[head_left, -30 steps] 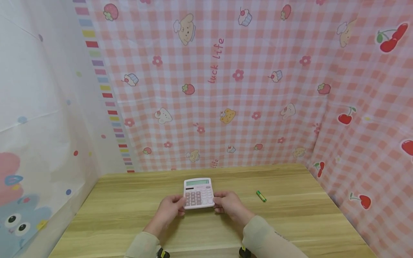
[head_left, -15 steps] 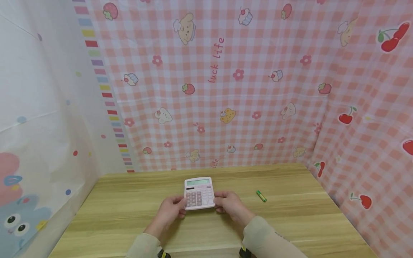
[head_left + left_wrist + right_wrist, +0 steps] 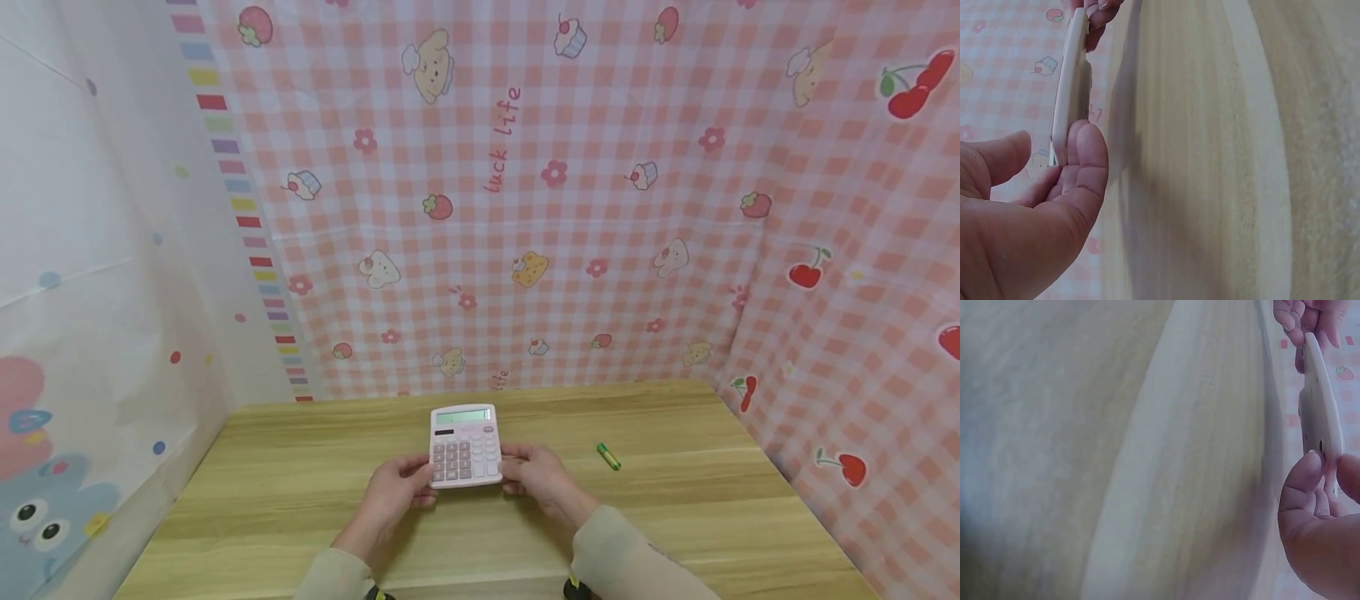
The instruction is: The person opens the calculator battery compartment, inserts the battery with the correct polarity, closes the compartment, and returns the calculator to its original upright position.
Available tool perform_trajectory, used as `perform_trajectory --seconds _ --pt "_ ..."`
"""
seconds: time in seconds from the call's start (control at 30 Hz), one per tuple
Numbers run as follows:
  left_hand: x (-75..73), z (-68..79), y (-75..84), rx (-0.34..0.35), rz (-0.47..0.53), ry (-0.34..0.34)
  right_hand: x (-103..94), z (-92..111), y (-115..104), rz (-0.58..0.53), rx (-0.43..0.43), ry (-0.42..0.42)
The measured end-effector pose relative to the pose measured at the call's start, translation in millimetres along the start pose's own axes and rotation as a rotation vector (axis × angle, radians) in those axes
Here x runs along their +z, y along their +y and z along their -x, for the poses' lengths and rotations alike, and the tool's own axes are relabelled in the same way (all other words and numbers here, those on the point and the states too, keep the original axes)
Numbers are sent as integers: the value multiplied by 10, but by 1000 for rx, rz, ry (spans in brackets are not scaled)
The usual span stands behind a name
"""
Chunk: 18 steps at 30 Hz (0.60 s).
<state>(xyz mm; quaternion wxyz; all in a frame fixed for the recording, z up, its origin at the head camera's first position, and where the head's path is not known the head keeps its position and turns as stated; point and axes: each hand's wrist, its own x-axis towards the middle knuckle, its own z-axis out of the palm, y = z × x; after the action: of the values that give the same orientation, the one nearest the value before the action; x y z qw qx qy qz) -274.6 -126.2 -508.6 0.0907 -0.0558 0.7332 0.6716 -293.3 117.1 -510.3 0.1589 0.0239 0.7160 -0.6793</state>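
A pale pink calculator (image 3: 465, 450) with a greenish display is held off the table, keys facing up. My left hand (image 3: 393, 496) grips its left edge; in the left wrist view, curled fingers (image 3: 1088, 156) lie under the calculator's side (image 3: 1071, 87). At the opposite edge my right hand (image 3: 543, 483) grips it, thumb on the key side and fingers beneath. The right wrist view shows these fingers (image 3: 1304, 481) against the underside of the calculator (image 3: 1322, 406).
A green and yellow battery (image 3: 608, 457) lies on the wooden table (image 3: 675, 517), right of the right hand. Pink checked cloth (image 3: 480, 167) hangs behind the table and along its right, with pale cloth (image 3: 90, 208) on the left.
The calculator has shifted slightly to the right and its display edge has risen a little in view. Both hands keep their hold on it; the battery stays put.
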Motion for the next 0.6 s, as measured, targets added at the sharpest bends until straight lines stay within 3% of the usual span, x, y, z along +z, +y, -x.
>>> perform_trajectory --seconds 0.6 --pt "-27 111 59 55 120 -32 -57 134 -69 -3 -38 -13"
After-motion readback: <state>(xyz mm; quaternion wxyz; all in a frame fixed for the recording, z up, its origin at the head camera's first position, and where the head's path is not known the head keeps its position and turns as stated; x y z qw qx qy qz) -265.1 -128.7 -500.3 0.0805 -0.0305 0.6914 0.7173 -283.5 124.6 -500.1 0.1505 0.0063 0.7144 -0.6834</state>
